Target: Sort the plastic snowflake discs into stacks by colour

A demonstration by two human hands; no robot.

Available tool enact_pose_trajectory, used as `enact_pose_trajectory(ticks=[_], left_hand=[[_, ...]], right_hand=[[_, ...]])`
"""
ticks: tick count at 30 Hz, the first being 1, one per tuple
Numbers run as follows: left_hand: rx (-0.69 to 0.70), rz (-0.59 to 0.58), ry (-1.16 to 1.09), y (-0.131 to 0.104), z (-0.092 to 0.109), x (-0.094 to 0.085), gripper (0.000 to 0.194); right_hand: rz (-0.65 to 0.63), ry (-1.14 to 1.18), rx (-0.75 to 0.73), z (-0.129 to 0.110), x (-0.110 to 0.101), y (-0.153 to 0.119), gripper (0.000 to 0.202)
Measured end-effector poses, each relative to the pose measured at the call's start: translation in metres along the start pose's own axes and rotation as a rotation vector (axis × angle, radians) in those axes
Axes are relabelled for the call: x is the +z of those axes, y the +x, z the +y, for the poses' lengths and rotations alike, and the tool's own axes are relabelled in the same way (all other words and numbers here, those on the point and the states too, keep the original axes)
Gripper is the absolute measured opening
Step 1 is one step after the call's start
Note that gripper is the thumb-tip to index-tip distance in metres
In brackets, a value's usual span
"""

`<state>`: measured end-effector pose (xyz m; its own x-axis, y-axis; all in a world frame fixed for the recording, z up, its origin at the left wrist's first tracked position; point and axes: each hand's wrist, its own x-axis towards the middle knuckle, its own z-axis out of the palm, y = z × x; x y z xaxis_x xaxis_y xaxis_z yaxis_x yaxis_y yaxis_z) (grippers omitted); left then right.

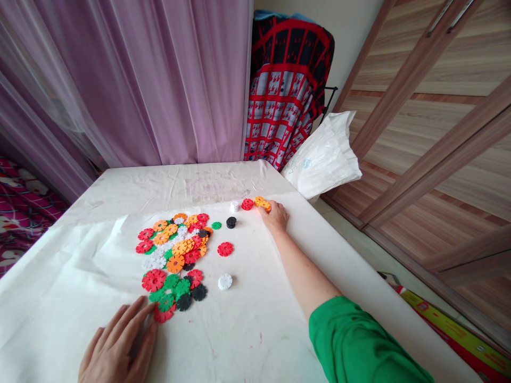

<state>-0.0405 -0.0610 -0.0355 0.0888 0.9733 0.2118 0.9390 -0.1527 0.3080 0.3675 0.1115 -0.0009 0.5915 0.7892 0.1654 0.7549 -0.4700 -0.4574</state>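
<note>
My left hand [122,343] lies on the white-covered table with its fingers stretched out, at the near edge of a pile of notched plastic discs in several colours. A green disc [165,302] and a red disc [164,314] are closest to its fingertips. Reaching far out, my right hand [276,215] has its fingers closed at some orange notched discs [262,202]; the fingers partly hide them. Just left of those sit red discs [247,204] and white discs [234,206]. Nearer are black discs [231,222], a small green disc [216,225], a red disc [225,249] and white discs [225,282].
A wrinkled cloth covers the table [263,330]. Past its far right corner stands a white bag [323,154]. Behind are a lilac curtain [179,80] and a red-and-black patterned cloth [283,90]. Wooden cabinets [431,133] line the right side.
</note>
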Motion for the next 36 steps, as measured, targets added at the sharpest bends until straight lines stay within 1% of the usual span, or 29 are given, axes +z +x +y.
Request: enact_pose_trajectory(ticks=[7, 11, 15, 22, 26, 28, 30, 34, 36], left_hand=[[0.003, -0.005, 0.016, 0.001, 0.000, 0.000, 0.048], [0.000, 0.002, 0.020, 0.001, 0.000, 0.001, 0.051], [-0.008, 0.012, 0.030, 0.002, 0.000, 0.002, 0.053], [-0.013, 0.012, 0.034, 0.004, 0.002, 0.002, 0.057], [-0.022, 0.004, 0.040, 0.004, 0.003, 0.002, 0.058], [-0.021, 0.007, 0.040, 0.005, 0.004, 0.002, 0.058], [-0.019, 0.011, 0.041, 0.005, 0.004, 0.003, 0.056], [-0.010, 0.012, 0.040, 0.006, 0.003, 0.005, 0.055], [-0.005, 0.013, 0.044, 0.006, 0.002, 0.005, 0.055]], right_hand=[[-0.005, -0.019, 0.008, 0.001, -0.001, -0.001, 0.041], [0.041, -0.006, 0.023, 0.005, 0.001, -0.007, 0.043], [0.087, -0.026, 0.045, 0.012, 0.003, -0.018, 0.037], [0.056, -0.147, -0.032, 0.010, 0.004, -0.024, 0.034], [0.078, -0.109, -0.004, 0.010, 0.001, -0.026, 0.035], [0.067, -0.091, 0.002, 0.012, -0.003, -0.031, 0.033], [0.015, -0.104, -0.070, 0.013, -0.006, -0.038, 0.033], [-0.092, -0.228, -0.321, 0.009, -0.009, -0.049, 0.037], [-0.114, -0.294, -0.369, 0.004, -0.009, -0.048, 0.040]])
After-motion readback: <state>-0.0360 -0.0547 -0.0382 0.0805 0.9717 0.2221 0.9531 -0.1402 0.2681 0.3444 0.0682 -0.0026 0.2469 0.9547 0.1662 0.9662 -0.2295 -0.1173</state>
